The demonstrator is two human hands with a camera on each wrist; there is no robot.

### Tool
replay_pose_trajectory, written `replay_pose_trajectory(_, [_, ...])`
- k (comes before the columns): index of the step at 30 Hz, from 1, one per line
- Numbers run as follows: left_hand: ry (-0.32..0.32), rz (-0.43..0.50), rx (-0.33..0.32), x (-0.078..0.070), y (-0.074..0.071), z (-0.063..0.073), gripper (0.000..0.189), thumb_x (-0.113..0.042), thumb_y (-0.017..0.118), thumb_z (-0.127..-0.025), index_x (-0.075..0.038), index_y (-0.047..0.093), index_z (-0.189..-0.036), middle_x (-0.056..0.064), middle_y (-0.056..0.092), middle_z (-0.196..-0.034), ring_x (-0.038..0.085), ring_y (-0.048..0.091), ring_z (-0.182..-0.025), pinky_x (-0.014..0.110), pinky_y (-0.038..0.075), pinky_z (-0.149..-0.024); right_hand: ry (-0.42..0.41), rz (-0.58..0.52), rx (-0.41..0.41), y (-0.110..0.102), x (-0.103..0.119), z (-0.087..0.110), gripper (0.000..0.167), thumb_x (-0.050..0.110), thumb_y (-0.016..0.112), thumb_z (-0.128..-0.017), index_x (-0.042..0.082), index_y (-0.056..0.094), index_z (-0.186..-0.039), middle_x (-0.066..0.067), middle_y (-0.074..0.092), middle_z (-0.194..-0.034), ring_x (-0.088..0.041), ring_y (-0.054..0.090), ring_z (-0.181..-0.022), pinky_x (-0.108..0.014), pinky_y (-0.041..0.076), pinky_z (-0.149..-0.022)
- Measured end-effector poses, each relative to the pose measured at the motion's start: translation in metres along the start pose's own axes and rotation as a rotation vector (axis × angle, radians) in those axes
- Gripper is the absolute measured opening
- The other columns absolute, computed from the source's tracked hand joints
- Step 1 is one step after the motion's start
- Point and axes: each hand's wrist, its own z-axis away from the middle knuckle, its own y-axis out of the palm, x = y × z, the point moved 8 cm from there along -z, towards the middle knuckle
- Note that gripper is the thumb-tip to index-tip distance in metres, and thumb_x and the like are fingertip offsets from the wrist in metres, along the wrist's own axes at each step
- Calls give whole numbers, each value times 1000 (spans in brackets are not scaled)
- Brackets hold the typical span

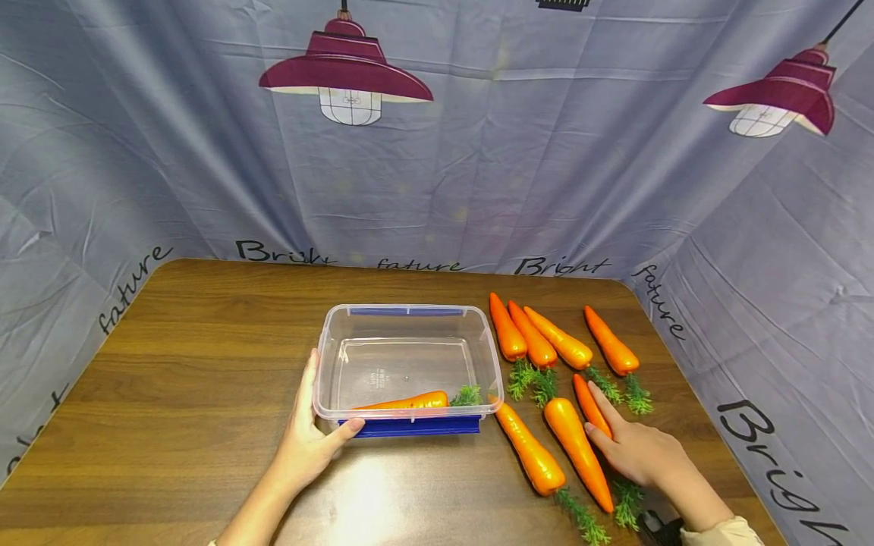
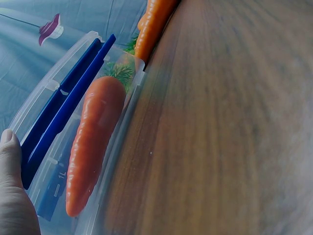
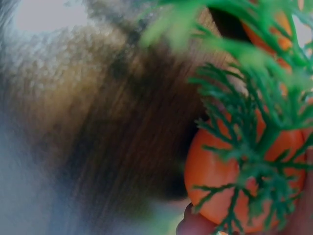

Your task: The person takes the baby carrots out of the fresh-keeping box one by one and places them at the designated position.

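Note:
My left hand [image 1: 307, 444] holds a clear plastic food box [image 1: 410, 414] by its front left corner, the thumb [image 2: 11, 164] beside the blue latch [image 2: 62, 115]. Inside, along the front wall, lies one orange carrot [image 2: 95, 142] with a green top. My right hand [image 1: 638, 451] pinches another carrot [image 1: 589, 400] at the right, thumb on one side and index finger on the other. The right wrist view shows that carrot's thick end [image 3: 210, 166] behind its green fronds [image 3: 244, 142].
Two carrots, one yellow-orange carrot [image 1: 529, 451] and one beside it [image 1: 580, 455], lie between the box and my right hand. Several more, including a carrot [image 1: 611, 341] at the far right, lie behind on the wooden table [image 1: 171, 425]. A printed grey curtain [image 1: 478, 174] encloses the table.

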Motion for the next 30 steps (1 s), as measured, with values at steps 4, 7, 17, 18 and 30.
replay_pose_trajectory(4, [-8,-3,9,0,0,1,119,-6,82,-79,-38,0,-159,-1,7,-168,29,17,-150,1,15,-108,0,2,-2,-1,1,0,83,72,24,-98,28,-11,-160,-26,69,-116,-36,69,-79,-50,47,-55])
replay_pose_trajectory(7, [-10,-4,11,0,0,1,118,-6,82,-80,-37,0,-159,0,7,-168,30,17,-150,0,15,-108,1,8,-9,-2,1,0,83,72,23,-98,28,-10,-160,-26,70,-114,-38,69,-79,-50,47,-54])
replay_pose_trajectory(17, [-16,-8,6,0,-1,0,119,-7,82,-79,-39,0,-159,0,9,-168,31,18,-150,0,15,-108,-19,116,-164,-23,4,3,81,74,20,-97,28,2,-161,-34,49,-142,-67,48,-113,-73,45,-70])
replay_pose_trajectory(18, [-15,-8,6,0,-1,0,119,-7,82,-79,-39,0,-159,0,8,-168,31,18,-150,0,15,-108,-23,121,-189,-27,6,4,79,73,21,-97,29,4,-161,-34,48,-142,-68,48,-113,-72,45,-68])
replay_pose_trajectory(30, [-35,-28,6,1,-1,0,120,-9,83,-79,-41,-1,-158,-2,8,-168,30,19,-150,0,16,-107,-244,66,-542,-94,72,12,66,53,45,-102,30,22,-159,-19,60,-130,-45,59,-111,-58,51,-69])
